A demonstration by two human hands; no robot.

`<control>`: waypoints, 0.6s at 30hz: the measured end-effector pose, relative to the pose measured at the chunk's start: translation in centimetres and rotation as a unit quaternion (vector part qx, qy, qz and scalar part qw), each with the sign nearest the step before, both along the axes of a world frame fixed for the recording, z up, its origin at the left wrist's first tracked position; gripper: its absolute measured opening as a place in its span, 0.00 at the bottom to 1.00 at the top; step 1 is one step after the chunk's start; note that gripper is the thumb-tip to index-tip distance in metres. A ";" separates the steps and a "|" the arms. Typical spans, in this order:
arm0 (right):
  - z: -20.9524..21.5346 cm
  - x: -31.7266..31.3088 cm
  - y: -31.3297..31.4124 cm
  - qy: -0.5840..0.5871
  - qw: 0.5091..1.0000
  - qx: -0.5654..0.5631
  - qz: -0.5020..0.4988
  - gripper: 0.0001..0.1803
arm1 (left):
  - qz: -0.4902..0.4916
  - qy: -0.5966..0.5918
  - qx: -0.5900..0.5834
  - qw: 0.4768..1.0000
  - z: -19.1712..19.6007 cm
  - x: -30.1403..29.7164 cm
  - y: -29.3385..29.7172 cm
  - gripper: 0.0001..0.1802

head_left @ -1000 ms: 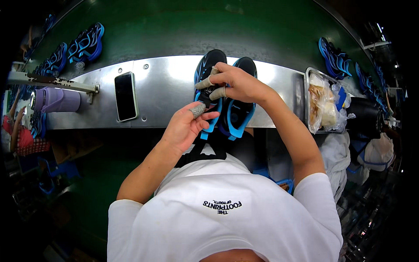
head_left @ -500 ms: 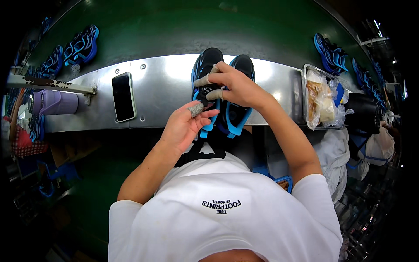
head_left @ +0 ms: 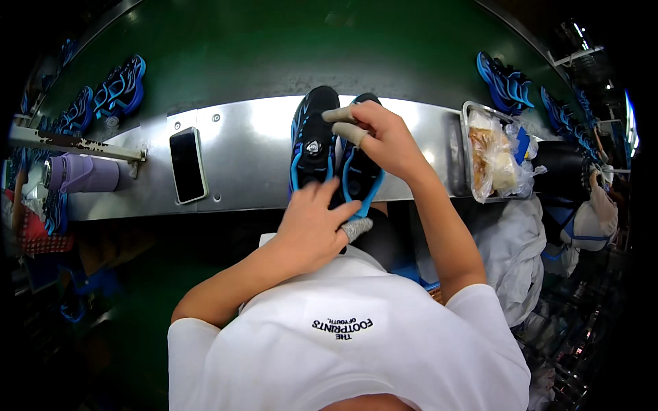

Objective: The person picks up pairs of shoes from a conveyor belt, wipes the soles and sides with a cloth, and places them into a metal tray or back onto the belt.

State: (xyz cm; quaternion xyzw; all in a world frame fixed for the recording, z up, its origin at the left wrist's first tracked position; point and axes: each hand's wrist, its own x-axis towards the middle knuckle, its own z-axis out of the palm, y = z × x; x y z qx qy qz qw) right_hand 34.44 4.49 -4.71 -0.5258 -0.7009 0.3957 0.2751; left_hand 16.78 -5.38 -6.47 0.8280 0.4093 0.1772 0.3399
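- Nearest to us, our left hand [head_left: 312,229] rests over the heel end of the pair of black-and-blue shoes [head_left: 332,161], fingers spread and partly curled. A grey fingertip cover shows at its edge, and we cannot tell if it truly grips the heel.
- Just beyond, our right hand [head_left: 380,137] curls over the right shoe's tongue area, two grey-covered fingers extended and pressing on the upper; it is partly closed, touching rather than lifting.
- The pair lies side by side, toes away from us, on the steel bench [head_left: 253,137], so we judge the work on this pair under way, not finished.
- On the bench lie a dark phone [head_left: 187,164] to the left and a tray of bagged items [head_left: 497,154] to the right.
- Farther out, on the green belt [head_left: 274,48], more blue shoes [head_left: 120,85] sit well apart, and whether they are done we cannot tell.
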 end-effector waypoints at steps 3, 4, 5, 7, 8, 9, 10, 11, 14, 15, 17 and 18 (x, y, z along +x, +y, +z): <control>-0.8 2.9 0.1 -0.035 0.998 -0.036 -0.026 0.11 | -0.086 0.131 -0.004 0.988 -1.4 2.3 2.1 0.17; -1.8 4.1 -0.1 -0.024 0.999 -0.018 -0.029 0.12 | -0.148 0.178 -0.034 0.972 -1.5 3.2 3.7 0.18; -2.3 4.7 -0.6 -0.028 0.999 -0.012 -0.036 0.11 | -0.114 0.171 -0.094 0.974 -1.4 3.3 5.4 0.22; -2.7 5.8 -1.5 0.002 0.997 -0.034 -0.071 0.11 | -0.106 0.169 -0.051 0.979 0.1 2.4 7.3 0.24; -2.3 6.3 -1.8 -0.016 0.995 -0.041 -0.091 0.11 | -0.089 0.173 -0.012 0.981 0.9 1.9 8.1 0.21; -2.3 7.3 -1.9 -0.016 0.993 -0.034 -0.108 0.11 | -0.067 0.199 -0.020 0.978 -0.2 1.4 9.9 0.21; -3.0 9.0 -1.8 -0.069 0.992 -0.028 -0.101 0.12 | -0.045 0.225 -0.028 0.973 -1.8 0.6 12.5 0.21; -3.1 10.0 -1.8 -0.068 0.990 -0.047 -0.116 0.12 | -0.040 0.226 0.072 0.971 -2.9 -0.6 14.8 0.20; -3.7 13.3 -1.6 -0.082 0.982 -0.075 -0.150 0.13 | 0.028 0.246 0.187 0.951 -5.6 -3.9 22.4 0.18; -3.5 14.1 -1.3 -0.093 0.978 -0.090 -0.162 0.14 | 0.062 0.251 0.187 0.948 -6.3 -5.4 24.9 0.18; -2.7 16.0 -0.2 -0.076 0.980 -0.089 -0.162 0.14 | 0.100 0.274 0.173 0.941 -8.6 -10.6 29.3 0.18; -2.4 17.1 0.6 -0.060 0.981 -0.093 -0.161 0.14 | 0.103 0.293 0.158 0.937 -9.8 -13.0 30.8 0.18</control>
